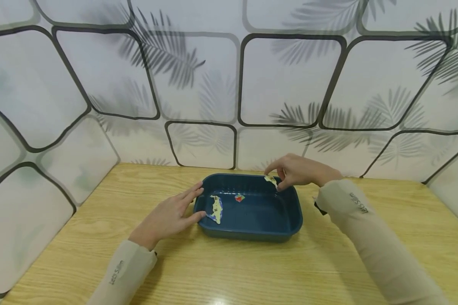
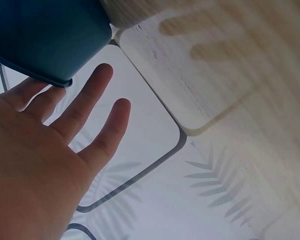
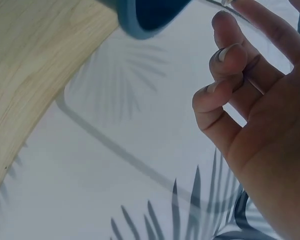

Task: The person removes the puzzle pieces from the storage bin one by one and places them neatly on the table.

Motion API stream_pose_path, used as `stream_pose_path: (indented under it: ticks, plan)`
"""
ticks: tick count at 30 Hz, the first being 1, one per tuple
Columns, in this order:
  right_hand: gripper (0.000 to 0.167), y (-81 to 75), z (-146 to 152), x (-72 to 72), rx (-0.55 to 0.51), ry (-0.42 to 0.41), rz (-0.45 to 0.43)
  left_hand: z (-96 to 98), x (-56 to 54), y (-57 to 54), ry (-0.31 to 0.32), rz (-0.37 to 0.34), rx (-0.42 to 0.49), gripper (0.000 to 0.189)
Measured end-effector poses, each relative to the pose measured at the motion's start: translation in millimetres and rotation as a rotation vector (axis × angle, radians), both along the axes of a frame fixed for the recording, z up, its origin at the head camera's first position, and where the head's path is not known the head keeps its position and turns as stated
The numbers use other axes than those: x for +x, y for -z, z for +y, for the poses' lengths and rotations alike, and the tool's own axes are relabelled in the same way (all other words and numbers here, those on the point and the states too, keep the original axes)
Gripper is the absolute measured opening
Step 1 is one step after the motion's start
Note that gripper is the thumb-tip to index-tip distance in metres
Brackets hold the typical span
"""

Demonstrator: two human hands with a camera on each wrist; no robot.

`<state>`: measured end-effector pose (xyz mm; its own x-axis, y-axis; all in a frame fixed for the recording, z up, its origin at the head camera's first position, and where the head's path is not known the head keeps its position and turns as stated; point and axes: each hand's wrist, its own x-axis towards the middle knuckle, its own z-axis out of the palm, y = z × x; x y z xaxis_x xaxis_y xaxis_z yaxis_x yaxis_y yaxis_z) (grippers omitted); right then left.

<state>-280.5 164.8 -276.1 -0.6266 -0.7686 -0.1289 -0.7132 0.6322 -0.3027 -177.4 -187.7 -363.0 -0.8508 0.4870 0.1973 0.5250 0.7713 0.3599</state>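
Observation:
A dark blue rectangular tub [image 1: 252, 233] stands on the table in the head view. My right hand [image 1: 299, 169] is at its back right corner, where thumb and index finger pinch a small flat pale-yellow cutout [image 1: 270, 180]. In the right wrist view the other fingers [image 3: 217, 105] are curled. My left hand [image 1: 171, 218] rests its spread, fairly straight fingers on the tub's left rim. A larger pale-yellow cutout with blue edges [image 1: 216, 209] lies inside at the left, near the left thumb. Toward the back, a small red and green piece [image 1: 239, 198] lies in the tub.
The light wood table [image 1: 168, 271] runs back to a pale wall [image 1: 198, 97] patterned with dark outlines and leaf prints. A side wall [image 1: 23, 203] bounds the table on the left. Behind the right wrist a small black object [image 1: 320, 208] shows at the cuff.

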Motion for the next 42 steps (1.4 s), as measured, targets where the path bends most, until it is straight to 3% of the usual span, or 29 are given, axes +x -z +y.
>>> stream_pose_path:
  ticks: [16, 20, 42]
  plan:
    - [0.043, -8.2, 35, 11.1, -0.034, 0.056, 0.018, 0.2, -1.0, -0.9, -0.010, -0.027, -0.005, 0.071]
    - [0.044, -9.0, 44, 13.4, -0.029, 0.079, 0.031, 0.0, -1.1, -1.4, 0.004, -0.002, -0.010, 0.069]
    - [0.049, -0.4, 95, 20.5, 0.053, 0.162, 0.081, -0.3, -0.8, 0.8, -0.007, -0.009, -0.014, 0.070]
